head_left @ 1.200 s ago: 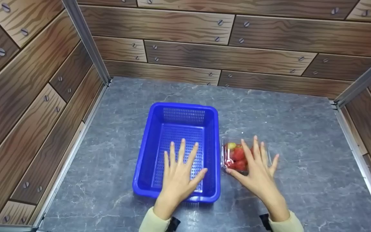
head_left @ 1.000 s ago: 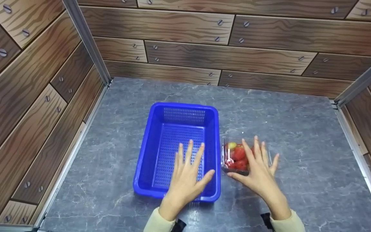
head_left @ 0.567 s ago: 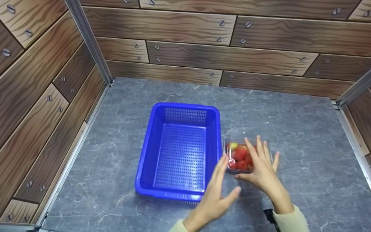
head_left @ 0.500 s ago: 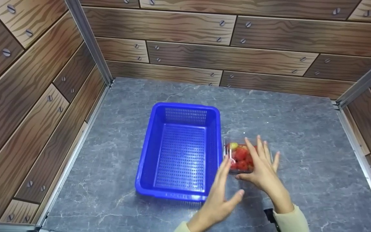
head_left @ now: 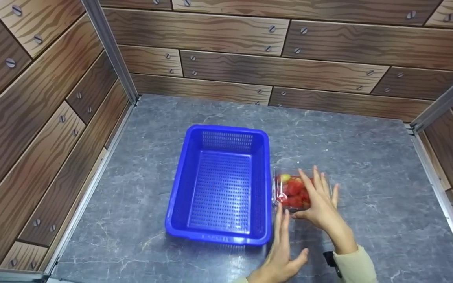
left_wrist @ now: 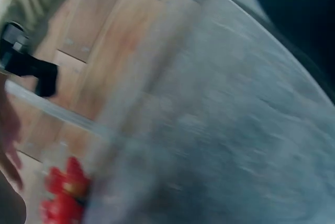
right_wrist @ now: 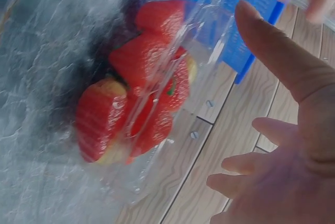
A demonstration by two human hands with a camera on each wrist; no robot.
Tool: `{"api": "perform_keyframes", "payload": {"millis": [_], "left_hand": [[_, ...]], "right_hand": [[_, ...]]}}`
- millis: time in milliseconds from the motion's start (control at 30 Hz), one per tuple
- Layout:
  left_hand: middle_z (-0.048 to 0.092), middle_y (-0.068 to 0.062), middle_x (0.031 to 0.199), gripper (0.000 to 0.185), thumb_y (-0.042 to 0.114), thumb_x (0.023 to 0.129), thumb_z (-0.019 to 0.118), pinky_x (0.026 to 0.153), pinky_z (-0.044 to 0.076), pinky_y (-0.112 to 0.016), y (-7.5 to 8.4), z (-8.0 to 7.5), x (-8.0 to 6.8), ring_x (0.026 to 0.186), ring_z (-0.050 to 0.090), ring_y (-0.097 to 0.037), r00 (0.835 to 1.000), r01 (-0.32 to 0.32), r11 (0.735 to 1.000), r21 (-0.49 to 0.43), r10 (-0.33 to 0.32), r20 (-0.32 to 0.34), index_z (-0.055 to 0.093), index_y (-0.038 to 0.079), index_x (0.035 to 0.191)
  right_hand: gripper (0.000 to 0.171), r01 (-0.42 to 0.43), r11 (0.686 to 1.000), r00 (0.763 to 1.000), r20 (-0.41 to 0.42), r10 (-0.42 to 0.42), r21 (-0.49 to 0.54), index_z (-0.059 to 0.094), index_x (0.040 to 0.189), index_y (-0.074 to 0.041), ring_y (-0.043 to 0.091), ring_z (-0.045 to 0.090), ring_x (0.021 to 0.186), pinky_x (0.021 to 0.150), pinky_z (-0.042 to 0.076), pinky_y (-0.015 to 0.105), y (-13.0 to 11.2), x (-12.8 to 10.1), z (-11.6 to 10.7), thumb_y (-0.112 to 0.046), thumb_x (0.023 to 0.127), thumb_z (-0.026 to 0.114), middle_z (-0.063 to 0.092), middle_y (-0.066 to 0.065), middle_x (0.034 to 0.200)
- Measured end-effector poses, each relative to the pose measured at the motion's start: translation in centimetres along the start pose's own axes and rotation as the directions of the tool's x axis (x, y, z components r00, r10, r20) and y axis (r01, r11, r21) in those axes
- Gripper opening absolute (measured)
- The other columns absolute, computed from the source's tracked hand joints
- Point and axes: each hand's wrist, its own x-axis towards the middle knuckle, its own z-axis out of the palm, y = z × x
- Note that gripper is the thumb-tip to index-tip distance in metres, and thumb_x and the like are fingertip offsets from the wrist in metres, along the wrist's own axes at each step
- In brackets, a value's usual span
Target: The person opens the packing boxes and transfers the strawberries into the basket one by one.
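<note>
Two bare hands, no gloves or rings seen. Right hand (head_left: 316, 204): slim fingers, short plain nails. Right forearm wears a pale cream-yellow long sleeve (head_left: 354, 265) with a soft cuff. A black wrist strap (head_left: 329, 257) sits at that cuff. Left hand (head_left: 282, 255): only a sliver of matching sleeve shows at frame bottom.

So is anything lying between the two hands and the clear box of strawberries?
Nothing visible. The right hand is spread over the clear plastic strawberry box; the left hand reaches toward its near corner across bare grey tabletop. The blue perforated plastic basket stands beside the box, not between.
</note>
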Motion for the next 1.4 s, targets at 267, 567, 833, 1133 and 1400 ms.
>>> {"api": "perform_keyframes", "payload": {"millis": [267,567,833,1133,1400], "left_hand": [[-0.007,-0.028,0.161,0.108,0.013,0.082,0.075,0.118,0.005,-0.04,-2.3,1.6,-1.8,0.15,-0.004,-0.034,0.968,0.248,0.968,-0.035,-0.246,0.043,-0.002,-0.007,0.154],[-0.004,-0.02,0.164,0.104,0.009,0.086,0.07,0.115,-0.006,-0.019,-4.1,3.1,-0.8,0.147,-0.013,-0.004,0.94,0.295,0.952,-0.083,-0.304,-0.152,-0.006,-0.004,0.155],[0.025,-0.022,0.159,0.1,0.046,0.087,0.068,0.118,0.018,-0.048,-4.8,2.3,1.8,0.148,0.02,-0.032,0.911,0.392,0.802,0.451,-0.272,-0.309,0.012,0.003,0.158],[0.024,-0.016,0.161,0.09,0.054,0.093,0.056,0.113,0.026,-0.056,-5.0,1.7,3.0,0.145,0.027,-0.035,0.867,0.493,0.725,0.48,-0.365,-0.339,0.015,0.01,0.16],[0.026,-0.015,0.161,0.091,0.056,0.091,0.057,0.111,0.03,-0.057,-4.8,0.8,3.3,0.144,0.03,-0.035,0.902,0.427,0.68,0.596,-0.281,-0.326,0.019,0.011,0.159]], "right_hand": [[0.123,-0.011,1.0,1.0,0.023,0.011,0.0,0.026,0.158,-0.014,0.05,-0.003,0.146,0.108,-0.024,0.059,1.5,0.6,0.6,-0.01,0.056,0.094,-0.001,0.027,0.162],[0.124,0.052,0.999,0.997,0.059,-0.052,-0.002,0.029,0.157,-0.019,0.05,0.0,0.146,0.108,-0.024,0.06,2.8,1.4,1.6,-0.02,0.053,0.096,0.005,0.026,0.162],[0.111,0.08,0.997,0.996,0.044,-0.08,-0.004,0.038,0.153,-0.015,0.05,0.004,0.146,0.108,-0.02,0.064,3.5,1.7,1.9,-0.021,0.058,0.095,0.013,0.024,0.161],[0.102,0.084,0.996,0.995,0.048,-0.085,0.014,0.039,0.153,-0.018,0.05,0.005,0.146,0.104,-0.01,0.076,4.0,1.8,1.9,-0.027,0.066,0.091,0.015,0.023,0.162],[0.096,0.097,0.995,0.995,0.038,-0.098,0.017,0.041,0.152,-0.017,0.048,0.005,0.145,0.096,0.004,0.084,4.2,1.8,2.0,-0.024,0.067,0.086,0.015,0.021,0.162]]}}
